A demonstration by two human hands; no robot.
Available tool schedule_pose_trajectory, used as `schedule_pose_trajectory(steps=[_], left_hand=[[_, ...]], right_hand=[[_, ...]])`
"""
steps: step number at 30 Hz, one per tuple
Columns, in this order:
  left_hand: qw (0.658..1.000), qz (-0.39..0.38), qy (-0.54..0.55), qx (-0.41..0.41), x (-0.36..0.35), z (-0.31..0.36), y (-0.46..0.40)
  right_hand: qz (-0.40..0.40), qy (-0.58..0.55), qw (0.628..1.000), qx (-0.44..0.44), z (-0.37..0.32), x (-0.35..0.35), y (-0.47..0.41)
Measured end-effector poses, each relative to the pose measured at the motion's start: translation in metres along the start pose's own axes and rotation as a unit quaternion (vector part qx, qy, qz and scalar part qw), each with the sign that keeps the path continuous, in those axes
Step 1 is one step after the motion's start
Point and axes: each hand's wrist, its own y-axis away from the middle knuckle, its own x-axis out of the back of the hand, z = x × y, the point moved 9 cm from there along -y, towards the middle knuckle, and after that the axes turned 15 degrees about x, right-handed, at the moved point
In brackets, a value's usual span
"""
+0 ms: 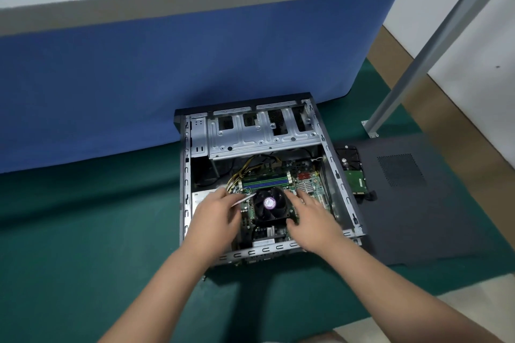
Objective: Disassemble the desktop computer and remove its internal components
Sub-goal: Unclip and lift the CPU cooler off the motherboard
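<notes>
Gripping: the left hand (216, 210) is pinching a thin pale tool (245, 200), its kind too blurred to tell, with the tip pointing at the near-left corner of the cooler fan (269, 205).
Resting: the right hand (312, 216) is lying with fingers spread and nearly straight over the motherboard (309, 185), holding nothing, just right of the fan.
Between the hands: the black fan with its round purple label is sitting on the board, not yet removed.
Beyond the fingertips: memory sticks (264, 181) are still sitting in their slots, with yellow and black cables (242, 171) running in from the far left.
Around both hands: the open computer case (338, 175) is lying flat on a green mat (83, 217), with its metal drive cage (262, 133) at the far end.
Right of the right hand: a removed hard drive (354, 172) is lying outside the case, beside the dark side panel (423, 198).
Stage, as a judgement: the person appears to be starting on the fan's fasteners.
Risk: the tip could be slipping off a fastener and gouging board traces, since the tool is being held at a low angle.
Risk: the spread hand could be pressing on small board parts and bending them.
Risk: lifting the fan with its lead attached could be tearing the connector.
</notes>
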Motion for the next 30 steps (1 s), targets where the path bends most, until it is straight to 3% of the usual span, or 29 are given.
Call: schedule_pose_trajectory(steps=[5, 12, 21, 30], left_hand=[[0.991, -0.019, -0.115, -0.063, -0.013, -0.005, -0.002], [0.986, -0.039, -0.125, -0.102, -0.024, -0.007, 0.0], [0.973, -0.068, -0.209, -0.067, -0.051, -0.006, -0.014], [0.98, -0.035, -0.185, -0.062, -0.052, -0.006, -0.017]], right_hand=[[0.006, -0.011, 1.0, -0.016, 0.004, -0.001, 0.002], [0.012, -0.011, 1.0, -0.023, 0.001, 0.001, 0.005], [-0.046, -0.014, 0.999, 0.005, -0.001, -0.007, 0.001], [-0.057, -0.004, 0.998, 0.021, -0.003, -0.009, -0.003]])
